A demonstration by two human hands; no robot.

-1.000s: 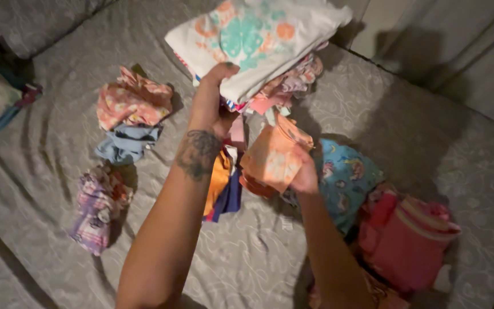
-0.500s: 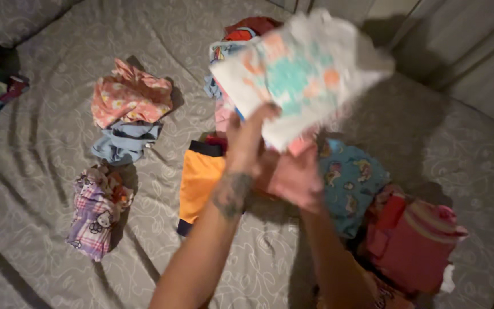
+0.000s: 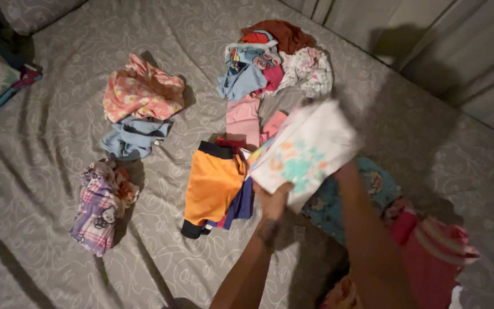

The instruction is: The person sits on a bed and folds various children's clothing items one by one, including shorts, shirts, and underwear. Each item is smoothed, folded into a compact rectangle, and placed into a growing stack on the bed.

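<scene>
My left hand point(image 3: 273, 200) grips the lower corner of a stack of folded clothes point(image 3: 307, 151), topped by a white piece with a teal and orange print. The stack is tilted and blurred, held above the grey patterned bed sheet point(image 3: 201, 269). My right hand point(image 3: 347, 171) meets the stack's right edge, its fingers hidden under the cloth. Just left of the stack an orange pair of shorts point(image 3: 212, 183) lies flat, with a pink garment point(image 3: 243, 117) behind it.
A heap of mixed clothes point(image 3: 275, 57) lies at the back. On the left lie a pink floral bundle point(image 3: 141, 91), a blue garment point(image 3: 135, 137) and a purple plaid piece point(image 3: 95, 209). A blue cartoon-print garment point(image 3: 375, 183) and pink-red striped clothes point(image 3: 438, 252) lie right.
The stack has come down from high at the back to low over the bed's middle. Both arms dropped and shifted right, uncovering the orange shorts and the heap at the back.
</scene>
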